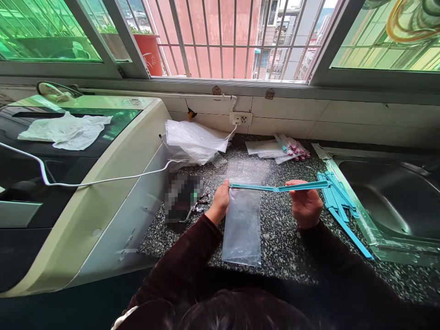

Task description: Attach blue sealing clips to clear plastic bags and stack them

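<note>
A long turquoise bag sealing clip (254, 187) is unfolded at its hinge and stretches across the top part of a clear flat plastic bag (242, 229). My left hand (220, 201) is closed on the clip's left end, at the bag's left edge; whether it also pinches the bag I cannot tell. With fingers closed, my right hand (305, 205) grips the clip's other arm, right of the hinge. More turquoise clips (333, 197) lie in a loose pile just right of my right hand.
Clear bags (197, 140) are stacked at the back left. Bags with pink clips (295, 149) lie at the back right. A phone (184, 199) rests left of my left hand. A washing machine (113, 201) stands left, a metal sink (388, 197) right. A white cable (137, 176) crosses the left side.
</note>
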Available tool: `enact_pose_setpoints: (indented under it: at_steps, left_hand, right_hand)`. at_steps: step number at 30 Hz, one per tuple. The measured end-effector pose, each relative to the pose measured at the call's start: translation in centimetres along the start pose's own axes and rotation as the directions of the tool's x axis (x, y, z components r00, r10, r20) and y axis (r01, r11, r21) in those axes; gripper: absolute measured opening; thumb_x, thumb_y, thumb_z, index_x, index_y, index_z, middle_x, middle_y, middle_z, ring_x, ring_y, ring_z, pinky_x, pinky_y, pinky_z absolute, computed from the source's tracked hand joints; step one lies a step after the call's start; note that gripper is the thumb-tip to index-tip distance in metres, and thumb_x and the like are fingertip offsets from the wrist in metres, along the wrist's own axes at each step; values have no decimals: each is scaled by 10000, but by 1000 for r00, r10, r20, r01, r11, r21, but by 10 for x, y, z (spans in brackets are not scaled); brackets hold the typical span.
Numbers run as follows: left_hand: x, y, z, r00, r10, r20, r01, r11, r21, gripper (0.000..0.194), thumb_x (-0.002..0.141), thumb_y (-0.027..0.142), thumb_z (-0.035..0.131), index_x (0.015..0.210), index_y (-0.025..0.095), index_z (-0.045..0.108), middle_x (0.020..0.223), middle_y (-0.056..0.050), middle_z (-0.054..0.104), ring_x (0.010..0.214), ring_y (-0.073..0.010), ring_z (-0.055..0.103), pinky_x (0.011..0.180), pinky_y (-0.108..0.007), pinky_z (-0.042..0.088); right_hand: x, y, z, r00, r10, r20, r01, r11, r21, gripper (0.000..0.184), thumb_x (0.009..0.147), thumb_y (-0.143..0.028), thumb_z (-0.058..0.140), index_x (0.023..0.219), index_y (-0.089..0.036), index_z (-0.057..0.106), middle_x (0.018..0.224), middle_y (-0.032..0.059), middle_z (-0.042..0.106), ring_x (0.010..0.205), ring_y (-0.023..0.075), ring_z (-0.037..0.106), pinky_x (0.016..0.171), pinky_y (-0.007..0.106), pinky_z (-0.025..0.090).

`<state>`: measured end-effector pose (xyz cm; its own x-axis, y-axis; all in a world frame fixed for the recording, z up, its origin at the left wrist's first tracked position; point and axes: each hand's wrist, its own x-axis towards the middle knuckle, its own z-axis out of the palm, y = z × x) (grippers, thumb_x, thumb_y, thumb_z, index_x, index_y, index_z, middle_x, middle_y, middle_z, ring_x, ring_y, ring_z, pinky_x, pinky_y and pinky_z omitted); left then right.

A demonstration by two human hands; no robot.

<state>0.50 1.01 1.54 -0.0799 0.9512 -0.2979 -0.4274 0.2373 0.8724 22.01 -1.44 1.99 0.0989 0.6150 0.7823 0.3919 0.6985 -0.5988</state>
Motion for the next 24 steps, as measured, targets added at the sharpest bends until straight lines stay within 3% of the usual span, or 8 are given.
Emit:
enact_pose_setpoints:
  at_steps: [15, 24]
  left_hand:
    - [4, -2, -5, 999, 35, -35, -35, 999, 2, 369, 843, 361, 467, 559, 147, 567, 490, 9, 538, 481, -105, 474, 539, -222, 391]
    - [6, -1, -5, 998, -5, -69, -2, 996, -89, 339, 863, 277, 435, 597, 145, 598, 518, 9, 575, 524, -107, 526, 572, -210, 406]
  right_hand:
    - [4, -2, 0, 994, 97, -55, -91, 992, 91, 126, 814, -219, 577, 926, -197, 629, 900, 54, 664, 848, 175, 635, 760, 340, 546]
    - [-3, 15, 3, 967, 228, -111, -190, 941, 279, 133, 797, -264, 608, 918, -209, 622, 914, 45, 662, 852, 165, 629, 739, 316, 546]
